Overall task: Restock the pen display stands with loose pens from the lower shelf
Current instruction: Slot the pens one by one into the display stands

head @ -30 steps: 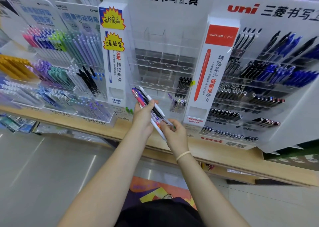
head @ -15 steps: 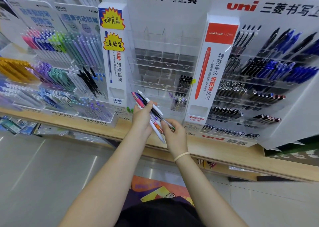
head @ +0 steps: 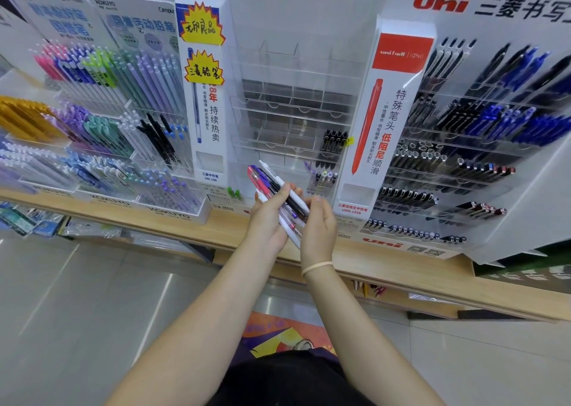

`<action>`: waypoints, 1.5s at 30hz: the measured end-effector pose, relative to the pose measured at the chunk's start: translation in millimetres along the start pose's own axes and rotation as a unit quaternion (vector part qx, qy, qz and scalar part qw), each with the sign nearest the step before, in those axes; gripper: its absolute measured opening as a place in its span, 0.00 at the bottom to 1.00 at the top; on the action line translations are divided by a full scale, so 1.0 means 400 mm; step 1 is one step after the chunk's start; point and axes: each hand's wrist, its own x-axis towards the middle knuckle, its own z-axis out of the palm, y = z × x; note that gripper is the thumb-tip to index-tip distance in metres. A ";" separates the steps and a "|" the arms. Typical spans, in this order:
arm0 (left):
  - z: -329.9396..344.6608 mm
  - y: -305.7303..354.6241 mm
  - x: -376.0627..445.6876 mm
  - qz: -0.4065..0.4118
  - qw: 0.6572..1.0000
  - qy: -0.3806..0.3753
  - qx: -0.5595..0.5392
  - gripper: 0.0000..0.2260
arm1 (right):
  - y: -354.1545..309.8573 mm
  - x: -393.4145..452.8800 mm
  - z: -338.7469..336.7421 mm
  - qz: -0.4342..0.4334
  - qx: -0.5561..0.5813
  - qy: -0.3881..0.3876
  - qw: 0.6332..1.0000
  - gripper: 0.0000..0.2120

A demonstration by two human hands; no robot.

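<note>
At the centre of the frame, the left hand (head: 268,220) held a bundle of loose pens (head: 278,195), its grip wrapped round their lower halves with the thumb laid across the barrels. The pens fanned up and to the left; a pink one, a purple one and a white one showed plainly at the top of the bundle. The right hand (head: 318,229) sat just beside it on the right, fingers curled towards the bundle's lower end; whether its grip had closed on a pen could not be told. A pale band (head: 316,267) circled the right wrist.

Directly behind the hands stood the clear acrylic uni display stand (head: 293,102), most of its compartments bare, with a few black pens (head: 335,146) in a slot at centre right. To the right of the frame, a second uni stand (head: 482,133) carried rows of black and blue pens. At the left, Kokuyo stands (head: 102,133) held pastel pens. All stood on a wooden shelf (head: 386,266).
</note>
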 end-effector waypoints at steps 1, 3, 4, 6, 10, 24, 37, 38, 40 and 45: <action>0.001 0.001 -0.001 -0.003 1.000 -0.005 -0.001 0.03 | -0.002 -0.003 0.000 -0.005 0.010 -0.004 1.000 0.13; -0.002 0.014 0.005 -0.002 1.000 -0.010 -0.018 0.02 | 0.001 -0.013 -0.001 -0.029 0.001 -0.006 1.000 0.12; -0.002 0.021 0.007 -0.005 0.999 -0.011 -0.031 0.03 | 0.008 -0.018 -0.003 -0.043 -0.015 -0.005 0.999 0.11; 0.003 0.026 0.007 -0.012 0.999 -0.010 -0.044 0.05 | 0.022 -0.027 -0.004 -0.053 -0.036 -0.010 0.998 0.10; 0.014 -0.015 -0.023 -0.044 0.999 -0.027 -0.006 0.09 | 0.015 -0.024 0.011 -0.063 -0.046 -0.013 0.997 0.15; -0.087 0.110 -0.080 -0.196 0.855 -0.255 0.406 0.14 | -0.058 0.052 -0.077 -0.017 -0.099 -0.197 0.975 0.22; -0.068 0.074 -0.129 -0.185 0.879 -0.215 0.384 0.10 | -0.093 0.040 -0.084 -0.015 -0.149 -0.300 0.942 0.12; -0.069 0.068 -0.132 -0.168 0.889 -0.207 0.373 0.12 | -0.099 0.047 -0.088 -0.011 -0.149 -0.296 0.943 0.14; -0.069 0.066 -0.136 -0.128 0.910 -0.186 0.348 0.15 | -0.106 0.060 -0.102 0.002 -0.143 -0.274 0.951 0.14; -0.063 0.088 -0.150 -0.063 0.913 -0.146 0.376 0.15 | -0.106 0.060 -0.121 0.027 -0.162 -0.311 0.936 0.07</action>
